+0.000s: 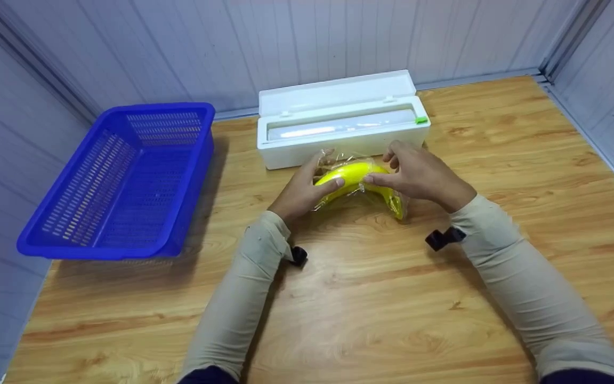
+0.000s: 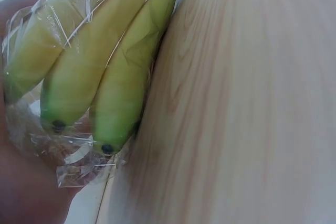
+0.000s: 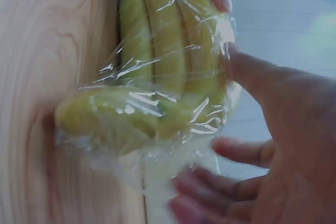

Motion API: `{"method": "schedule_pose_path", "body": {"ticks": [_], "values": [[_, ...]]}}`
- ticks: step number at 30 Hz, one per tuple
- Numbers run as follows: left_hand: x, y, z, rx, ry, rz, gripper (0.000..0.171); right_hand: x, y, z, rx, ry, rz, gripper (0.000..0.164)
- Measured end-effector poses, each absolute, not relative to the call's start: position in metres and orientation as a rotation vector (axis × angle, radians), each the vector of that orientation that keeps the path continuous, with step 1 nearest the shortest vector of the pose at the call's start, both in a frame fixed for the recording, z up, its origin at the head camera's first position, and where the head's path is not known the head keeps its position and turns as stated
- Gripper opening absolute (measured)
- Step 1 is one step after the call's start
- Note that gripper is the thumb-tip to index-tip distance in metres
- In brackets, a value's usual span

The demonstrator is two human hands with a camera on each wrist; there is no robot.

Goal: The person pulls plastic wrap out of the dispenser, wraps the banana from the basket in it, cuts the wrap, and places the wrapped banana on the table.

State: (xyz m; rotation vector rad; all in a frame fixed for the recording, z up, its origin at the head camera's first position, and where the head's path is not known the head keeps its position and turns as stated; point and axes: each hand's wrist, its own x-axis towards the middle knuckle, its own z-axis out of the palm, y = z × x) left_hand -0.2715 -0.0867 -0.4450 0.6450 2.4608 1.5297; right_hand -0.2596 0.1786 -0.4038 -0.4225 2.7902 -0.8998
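A bunch of yellow bananas (image 1: 354, 172) lies near the middle of the table, wrapped in clear cling film (image 3: 178, 72). Their greenish, dark-tipped ends (image 2: 107, 142) show through crumpled film in the left wrist view. My left hand (image 1: 304, 186) grips the left end of the bunch, thumb on top and fingers behind it. At the right, my right hand (image 1: 424, 173) lays its thumb against the wrapped bananas. In the right wrist view its other fingers (image 3: 210, 192) are spread apart from the fruit and blurred.
Right behind the bananas stands a white cling film box (image 1: 339, 146) with its lid raised, a film roll (image 1: 341, 125) inside and a green piece (image 1: 421, 120) at its right end. A blue plastic basket (image 1: 192, 176) sits at the left. Pale panel walls (image 1: 328, 42) border the wooden table (image 1: 371, 304).
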Motion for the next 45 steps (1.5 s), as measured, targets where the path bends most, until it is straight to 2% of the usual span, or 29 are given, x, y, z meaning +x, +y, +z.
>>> {"method": "schedule_pose_path", "body": {"ticks": [4, 10, 18, 23, 30, 33, 37, 45], "values": [[-0.272, -0.086, -0.444, 0.64, 2.476, 1.518, 0.079, -0.261, 0.18, -0.405, -0.375, 2.748, -0.846, 0.087], [-0.273, -0.083, -0.442, 0.631, 2.502, 1.49, 0.079, -0.259, 0.178, -0.402, -0.372, 2.828, -0.855, 0.069], [-0.274, -0.083, -0.442, 0.629, 2.507, 1.501, 0.077, -0.255, 0.174, -0.397, -0.42, 2.91, -0.822, 0.061], [-0.273, -0.084, -0.443, 0.628, 2.508, 1.494, 0.078, -0.254, 0.172, -0.394, -0.381, 2.917, -0.835, 0.066], [-0.272, -0.083, -0.443, 0.613, 2.523, 1.45, 0.08, -0.253, 0.172, -0.397, -0.417, 2.933, -0.871, 0.057], [-0.272, -0.083, -0.444, 0.616, 2.524, 1.463, 0.08, -0.253, 0.172, -0.4, -0.452, 2.961, -0.843, 0.059], [-0.272, -0.084, -0.444, 0.616, 2.488, 1.548, 0.072, -0.251, 0.171, -0.401, -0.519, 2.99, -0.822, 0.057], [-0.271, -0.087, -0.444, 0.509, 2.461, 1.752, 0.051, -0.254, 0.169, -0.405, -0.681, 2.982, -0.95, 0.042]]}}
